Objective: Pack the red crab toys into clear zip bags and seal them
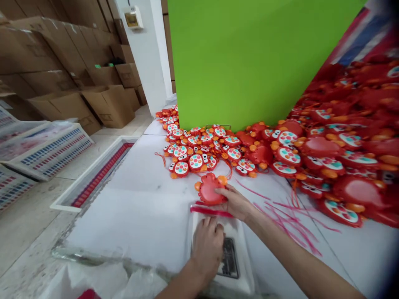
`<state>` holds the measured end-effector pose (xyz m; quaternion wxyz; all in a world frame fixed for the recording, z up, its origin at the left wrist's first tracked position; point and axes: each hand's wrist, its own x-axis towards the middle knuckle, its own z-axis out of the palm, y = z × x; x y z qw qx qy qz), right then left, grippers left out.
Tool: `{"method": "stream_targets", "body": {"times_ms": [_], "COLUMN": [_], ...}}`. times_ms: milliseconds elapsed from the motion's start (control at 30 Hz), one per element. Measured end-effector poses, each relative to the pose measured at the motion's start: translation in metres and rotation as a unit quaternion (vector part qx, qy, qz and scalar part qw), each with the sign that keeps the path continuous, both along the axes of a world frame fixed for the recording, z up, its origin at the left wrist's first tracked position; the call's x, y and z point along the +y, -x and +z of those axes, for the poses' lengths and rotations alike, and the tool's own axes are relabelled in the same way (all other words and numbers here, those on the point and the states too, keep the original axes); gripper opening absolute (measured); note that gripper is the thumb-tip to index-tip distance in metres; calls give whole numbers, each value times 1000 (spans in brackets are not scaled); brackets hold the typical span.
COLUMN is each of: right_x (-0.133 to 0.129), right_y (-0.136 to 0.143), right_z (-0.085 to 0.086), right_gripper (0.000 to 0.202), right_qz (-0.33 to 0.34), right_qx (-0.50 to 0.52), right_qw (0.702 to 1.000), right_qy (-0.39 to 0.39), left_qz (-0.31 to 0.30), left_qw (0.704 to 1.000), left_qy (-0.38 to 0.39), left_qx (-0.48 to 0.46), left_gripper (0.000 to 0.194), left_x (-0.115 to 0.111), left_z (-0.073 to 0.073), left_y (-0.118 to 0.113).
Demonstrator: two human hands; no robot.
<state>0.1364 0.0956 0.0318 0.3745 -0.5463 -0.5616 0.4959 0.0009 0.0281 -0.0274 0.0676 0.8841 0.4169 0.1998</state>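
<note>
My right hand (236, 202) grips a red crab-shaped toy (208, 190) with orange claws, its plain red side facing up. The thumb lies across that side, and the other fingers are mostly hidden beneath. Just below the toy, a clear plastic bag (242, 249) with a pink-red strip along its top edge and a dark printed label lies on the white tabletop (134, 216). My left hand (206, 246) rests on the bag with its fingers curled in, seemingly pinching the film near the opening; the fingertips are partly hidden.
Crab toys (196, 161) with dotted white faces lie along the table's back, heaped higher in a pile (358, 153) at right. Pink strips (289, 224) are scattered on the table. A green panel (243, 62) stands behind. Plastic crates (59, 145) and cardboard boxes (107, 106) occupy the left floor.
</note>
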Motion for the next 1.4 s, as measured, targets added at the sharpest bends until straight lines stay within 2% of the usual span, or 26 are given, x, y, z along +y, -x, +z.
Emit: {"method": "stream_targets", "body": {"times_ms": [100,167,267,333,400,500,633,733,967,1167,1300,1400], "right_x": [-31,-49,-69,-79,-87,-99,-114,-121,-128,-139,-133,-115], "right_y": [-17,-25,-32,-34,-35,-38,-42,-40,-34,-36,-31,-23], "right_z": [1,1,0,1,1,0,0,2,5,10,25,28], "right_gripper": [29,28,39,44,40,32,34,38,36,43,45,43], "right_qz": [-58,-107,-177,-213,-238,-230,-161,-127,-66,-57,-96,-146], "right_qx": [101,160,250,254,239,204,129,113,170,229,264,263], "right_qw": [990,976,947,939,938,949,977,984,981,963,953,952], "right_qy": [78,97,99,87,79,65,57,59,70,134,118,57], "left_qz": [-9,-8,-23,-37,-33,13,71,68,16,-11,-9,-9], "left_qw": [1000,999,998,997,997,993,960,952,968,972,979,989], "left_qy": [18,35,38,30,40,111,210,234,200,187,162,110], "left_qx": [4,19,49,59,49,-32,-173,-184,-154,-139,-123,-97], "left_gripper": [19,16,13,13,12,10,46,59,33,22,21,23], "left_x": [1,1,3,6,8,11,13,15,18,18,17,15], "left_z": [7,15,28,33,34,29,20,18,26,28,25,24], "left_y": [1,2,2,2,1,2,4,6,8,9,8,7]}}
